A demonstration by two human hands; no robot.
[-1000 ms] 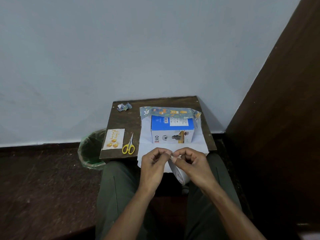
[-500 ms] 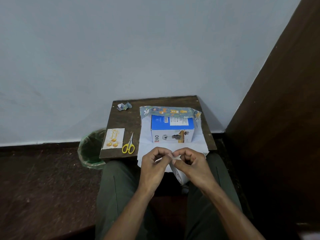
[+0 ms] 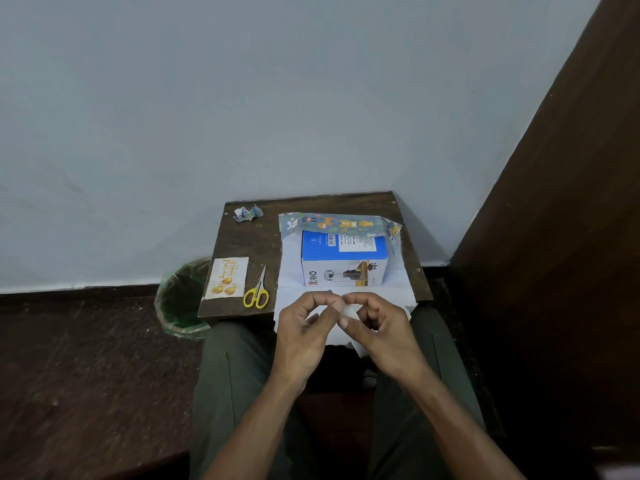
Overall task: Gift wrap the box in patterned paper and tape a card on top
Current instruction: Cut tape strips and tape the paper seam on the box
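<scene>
Both hands, left (image 3: 304, 327) and right (image 3: 377, 327), pinch a small whitish bit at bench (image 3: 242, 244) front edge, prob tape for the seam. Box (image 3: 343, 259) sits mid-paper (image 3: 339, 221), unwrapped. Card (image 3: 227, 277) and scissors (image 3: 257, 294) parked front-left for later.

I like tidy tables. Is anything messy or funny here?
A crumpled paper scrap lies at the table's far left corner. The wrapping paper's far edge is curled up and creased behind the box. Nothing is spilled.
</scene>
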